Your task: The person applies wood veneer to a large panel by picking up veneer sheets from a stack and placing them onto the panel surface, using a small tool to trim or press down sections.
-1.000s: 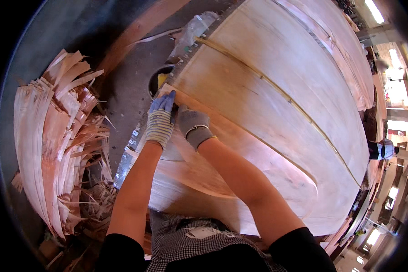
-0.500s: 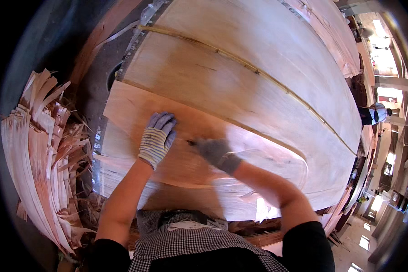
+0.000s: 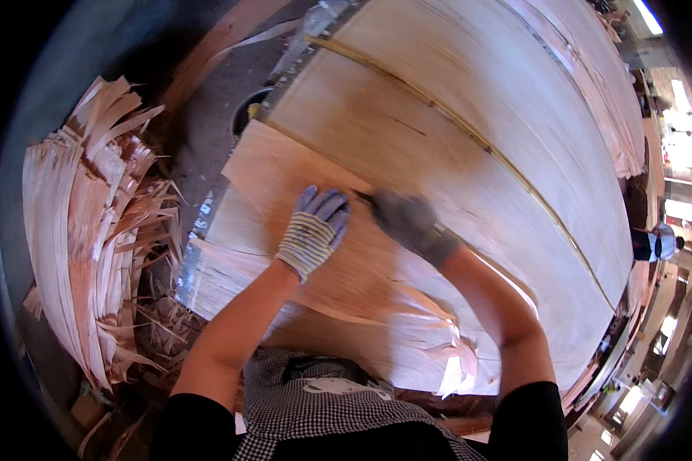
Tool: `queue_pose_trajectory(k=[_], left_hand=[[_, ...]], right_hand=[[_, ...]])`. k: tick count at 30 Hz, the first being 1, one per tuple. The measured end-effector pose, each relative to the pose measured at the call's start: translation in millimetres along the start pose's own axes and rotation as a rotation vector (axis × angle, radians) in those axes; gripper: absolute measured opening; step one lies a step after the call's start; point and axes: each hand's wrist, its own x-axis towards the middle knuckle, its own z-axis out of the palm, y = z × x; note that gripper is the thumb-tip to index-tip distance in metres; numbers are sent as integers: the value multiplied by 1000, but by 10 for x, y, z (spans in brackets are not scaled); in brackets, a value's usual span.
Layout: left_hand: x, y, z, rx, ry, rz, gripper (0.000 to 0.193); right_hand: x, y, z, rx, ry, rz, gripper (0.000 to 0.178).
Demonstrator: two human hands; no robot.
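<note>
1. Near the left edge of the desk [image 3: 189, 265], a pinkish veneer sheet [image 3: 263, 157] lies over paler wood [image 3: 530, 115], partly beneath both hands.
2. The left hand [image 3: 313, 230], in a striped, blue-fingered glove, rests palm down on the sheet, gripping nothing. The right hand [image 3: 407, 219], gloved in grey, is closed around a small dark tool [image 3: 363, 197]. The two are near each other but apart.
3. Trimming seems partway along: a thin offcut [image 3: 457, 357] lies loose at the near side, while the far edge, close to the tool's tip, looks unfinished. Whether the tip is cutting cannot be told.
4. The veneer looks thin and smooth; the offcut is ribbon-like and twisted. Beyond, a narrow yellowish strip [image 3: 438, 105] curves gently across the pale wood.
5. To the left stands a heap of torn strips [image 3: 92, 230], layered and splintered.
</note>
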Motion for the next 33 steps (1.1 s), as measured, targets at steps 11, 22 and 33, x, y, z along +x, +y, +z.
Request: queue_pose_trajectory(k=[11, 22, 33], left_hand=[[-22, -9, 53, 7, -25, -34, 32], [52, 111, -47, 104, -20, -11, 27], [-6, 107, 53, 166, 74, 21, 30]], right_hand=[[408, -41, 189, -149, -253, 199, 25], [-2747, 696, 688, -255, 236, 525, 13], [-3052, 652, 320, -44, 760, 842, 14]])
